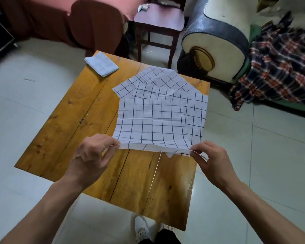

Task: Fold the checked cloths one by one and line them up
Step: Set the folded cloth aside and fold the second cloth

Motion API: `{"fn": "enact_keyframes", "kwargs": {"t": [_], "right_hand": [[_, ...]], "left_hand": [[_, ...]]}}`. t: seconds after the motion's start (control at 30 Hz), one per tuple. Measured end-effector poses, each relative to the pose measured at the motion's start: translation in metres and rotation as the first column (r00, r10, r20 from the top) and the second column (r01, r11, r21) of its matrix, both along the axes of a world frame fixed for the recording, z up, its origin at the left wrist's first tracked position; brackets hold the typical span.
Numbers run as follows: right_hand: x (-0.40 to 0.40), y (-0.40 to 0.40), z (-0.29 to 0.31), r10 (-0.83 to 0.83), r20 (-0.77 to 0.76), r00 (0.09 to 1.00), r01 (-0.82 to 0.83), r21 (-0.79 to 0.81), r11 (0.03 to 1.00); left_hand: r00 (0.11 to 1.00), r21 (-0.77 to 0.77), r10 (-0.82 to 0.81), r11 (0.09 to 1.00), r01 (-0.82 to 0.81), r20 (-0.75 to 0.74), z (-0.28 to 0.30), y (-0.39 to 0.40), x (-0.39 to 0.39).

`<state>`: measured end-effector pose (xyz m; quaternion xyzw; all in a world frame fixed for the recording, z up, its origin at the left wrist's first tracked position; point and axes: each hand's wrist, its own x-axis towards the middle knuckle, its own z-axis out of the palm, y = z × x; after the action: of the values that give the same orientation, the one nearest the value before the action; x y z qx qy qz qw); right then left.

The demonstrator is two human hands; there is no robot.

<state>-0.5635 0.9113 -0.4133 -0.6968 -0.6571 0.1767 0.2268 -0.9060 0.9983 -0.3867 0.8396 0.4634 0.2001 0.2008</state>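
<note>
Folded cloth sits at bench far-left corner. Our left hand and right hand each pinch a near corner of the top checked cloth, fingers closed on its edge, lifted slightly.

Two hands: left hand and right hand. One wooden table. One folded checked cloth, far left. Several overlapping unfolded checked cloths, exact number unclear. One chair. One plaid blanket, far right. One white shoe, near.
</note>
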Motion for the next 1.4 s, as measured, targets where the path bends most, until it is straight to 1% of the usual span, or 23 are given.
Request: {"fn": "enact_keyframes", "kwargs": {"t": [0.07,0.2,0.43,0.63,0.9,1.07,1.23,1.4], "right_hand": [[0.003,0.003,0.003,-0.01,-0.078,0.997,0.009,-0.007,1.0],[0.008,0.013,0.003,-0.125,-0.252,0.96,0.118,-0.043,0.992],[0.021,0.047,-0.007,-0.134,-0.306,0.943,0.113,-0.086,0.99],[0.024,0.08,-0.029,-0.181,-0.265,0.947,0.161,-0.098,0.982],[0.021,0.143,-0.072,-0.252,-0.231,0.94,0.226,-0.13,0.965],[0.02,0.18,-0.097,-0.266,-0.172,0.949,0.239,-0.161,0.958],[0.023,0.206,-0.116,-0.318,-0.129,0.939,0.292,-0.189,0.938],[0.027,0.224,-0.129,-0.312,-0.111,0.944,0.283,-0.219,0.934]], "left_hand": [[0.999,-0.018,0.028,0.999,-0.028,0.016,0.001,0.006,0.002],[0.996,-0.034,0.084,0.996,-0.084,0.001,-0.001,0.018,0.005],[0.984,-0.019,0.159,0.987,-0.16,-0.076,-0.008,0.036,0.013],[0.975,0.011,0.209,0.978,-0.209,-0.079,-0.037,0.07,0.024],[0.961,-0.049,0.267,0.961,-0.271,-0.073,-0.086,0.136,0.034],[0.965,-0.103,0.251,0.961,-0.258,-0.078,-0.118,0.175,0.032],[0.959,-0.138,0.27,0.95,-0.279,-0.083,-0.141,0.202,0.035],[0.956,-0.194,0.276,0.937,-0.291,-0.103,-0.165,0.224,0.039]]}}
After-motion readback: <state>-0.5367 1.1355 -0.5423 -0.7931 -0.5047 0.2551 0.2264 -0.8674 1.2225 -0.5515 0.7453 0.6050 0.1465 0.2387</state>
